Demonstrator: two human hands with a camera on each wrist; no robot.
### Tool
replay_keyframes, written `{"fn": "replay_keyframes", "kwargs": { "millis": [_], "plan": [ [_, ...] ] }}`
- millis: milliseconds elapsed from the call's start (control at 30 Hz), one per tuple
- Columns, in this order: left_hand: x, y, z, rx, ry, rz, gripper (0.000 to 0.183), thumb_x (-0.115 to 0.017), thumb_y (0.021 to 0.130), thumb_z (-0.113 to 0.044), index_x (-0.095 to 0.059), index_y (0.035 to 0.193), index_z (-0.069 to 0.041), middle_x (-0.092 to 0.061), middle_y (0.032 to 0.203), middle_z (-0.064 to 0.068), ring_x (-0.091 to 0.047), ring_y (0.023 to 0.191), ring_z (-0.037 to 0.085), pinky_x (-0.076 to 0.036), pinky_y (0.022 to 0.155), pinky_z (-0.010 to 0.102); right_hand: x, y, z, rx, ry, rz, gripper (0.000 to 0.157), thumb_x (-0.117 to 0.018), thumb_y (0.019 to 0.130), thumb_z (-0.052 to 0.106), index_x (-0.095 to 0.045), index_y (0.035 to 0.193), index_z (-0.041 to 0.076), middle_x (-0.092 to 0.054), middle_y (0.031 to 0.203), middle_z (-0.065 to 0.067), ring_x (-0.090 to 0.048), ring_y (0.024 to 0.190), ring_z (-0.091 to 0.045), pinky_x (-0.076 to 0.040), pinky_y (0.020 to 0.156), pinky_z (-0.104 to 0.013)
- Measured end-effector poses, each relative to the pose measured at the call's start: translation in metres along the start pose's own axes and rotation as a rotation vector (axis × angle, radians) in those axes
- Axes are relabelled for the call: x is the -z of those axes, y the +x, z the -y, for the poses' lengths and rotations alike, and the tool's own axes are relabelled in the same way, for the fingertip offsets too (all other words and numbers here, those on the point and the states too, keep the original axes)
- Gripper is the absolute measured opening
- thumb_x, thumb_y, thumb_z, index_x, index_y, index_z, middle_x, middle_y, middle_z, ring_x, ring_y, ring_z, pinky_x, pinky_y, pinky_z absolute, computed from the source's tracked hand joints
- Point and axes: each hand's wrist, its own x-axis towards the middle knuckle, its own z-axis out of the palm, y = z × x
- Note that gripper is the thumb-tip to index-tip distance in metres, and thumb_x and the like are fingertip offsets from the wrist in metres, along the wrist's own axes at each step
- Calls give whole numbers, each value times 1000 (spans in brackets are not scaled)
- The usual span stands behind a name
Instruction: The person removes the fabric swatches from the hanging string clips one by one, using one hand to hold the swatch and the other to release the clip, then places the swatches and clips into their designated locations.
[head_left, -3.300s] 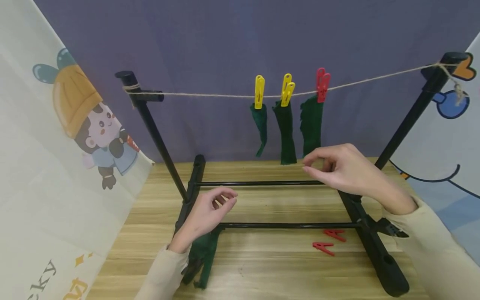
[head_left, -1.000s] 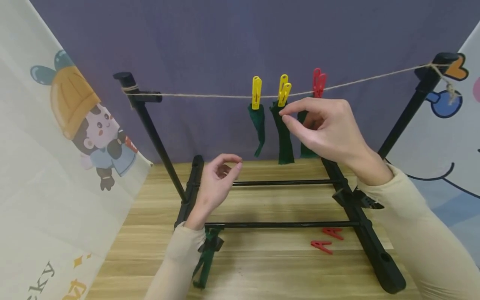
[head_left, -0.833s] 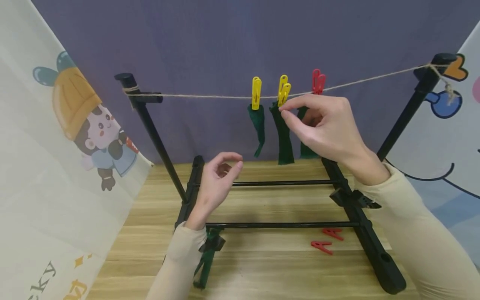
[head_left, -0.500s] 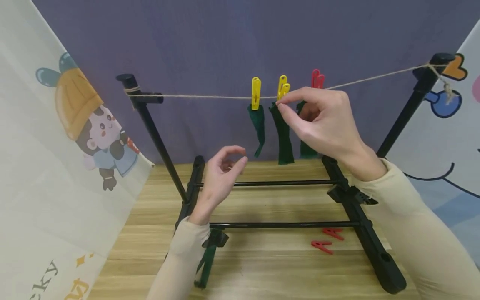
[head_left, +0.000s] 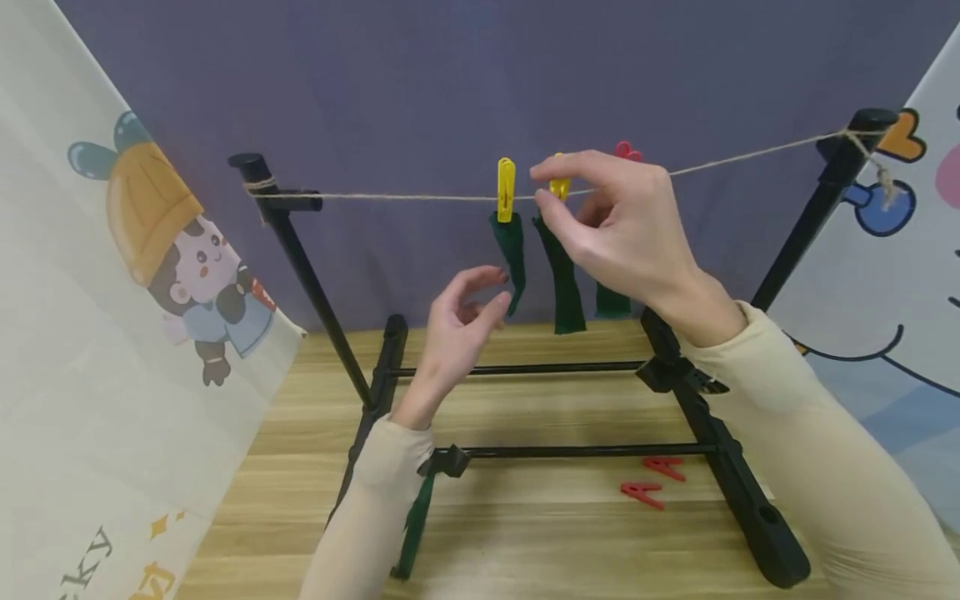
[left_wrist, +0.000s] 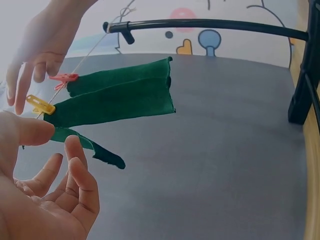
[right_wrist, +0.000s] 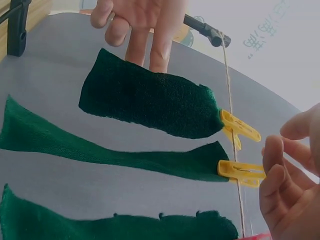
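Head view: green cloths (head_left: 565, 283) hang around the middle of the line (head_left: 405, 197), well apart from its ends, the left cloth (head_left: 510, 242) under a yellow peg (head_left: 506, 190). The right hand (head_left: 630, 221) is raised near that peg, thumb and forefinger parted, holding nothing; the left hand (head_left: 457, 329) is lower, loosely curled, empty, by the cloth's lower end. Red pegs (head_left: 641, 495) lie on the table (head_left: 540, 533), well in from its far edge. Left wrist view: left thumb and fingers stand apart; whether they touch cloth I cannot tell. Right wrist view: right fingers are close to the yellow pegs' handles, no pinch seen. The step looks like reaching for a peg; the next move seems to call for squeezing its handles, cloth steadied.
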Motion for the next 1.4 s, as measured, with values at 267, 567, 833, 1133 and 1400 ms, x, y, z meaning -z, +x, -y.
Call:
{"fn": "replay_keyframes", "kwargs": {
  "millis": [267, 567, 833, 1133, 1400],
  "plan": [
    [-3, 15, -9, 0, -1, -21, 39, -62, 102, -21, -57, 139, -12, -65, 135, 6, -68, 83, 19, -53, 66, 28, -10, 9, 6, -40, -12, 18, 28, -66, 95, 11, -73, 122, 11, -75, 115, -2, -54, 48, -5, -40, 50, -14],
    [-10, 26, -16, -12, -17, -30, 39, -63, 101, -22, -59, 139, -14, -65, 131, 6, -68, 85, 17, -53, 67, 28, -16, 9, 9, -88, -66, 101, 36, -65, 97, 16, -67, 132, 11, -72, 120, 0, -54, 48, -2, -40, 50, -17],
    [-10, 33, -18, -21, -16, -36, 35, -61, 103, -25, -63, 135, -13, -70, 115, 11, -65, 79, 15, -50, 63, 31, -15, 13, 12, -46, -35, 54, 30, -67, 94, 14, -71, 124, 12, -77, 105, 0, -50, 43, -4, -32, 45, -17],
    [-8, 37, -16, 26, -10, -25, 30, -65, 100, -28, -68, 127, -14, -71, 113, 8, -68, 88, 30, -53, 67, 29, -18, 14, 13, -51, -50, 59, 31, -68, 94, 16, -72, 124, 11, -76, 111, 0, -48, 44, -4, -34, 47, -17],
    [-11, 38, -16, -26, -132, 27, 34, -53, 102, -24, -63, 120, 4, -64, 92, 9, -62, 73, 10, -51, 60, 25, -18, 14, 13, -36, -73, 37, 20, -69, 93, 14, -78, 110, 10, -75, 116, -1, -54, 51, -6, -40, 54, -14]
  ]
}}
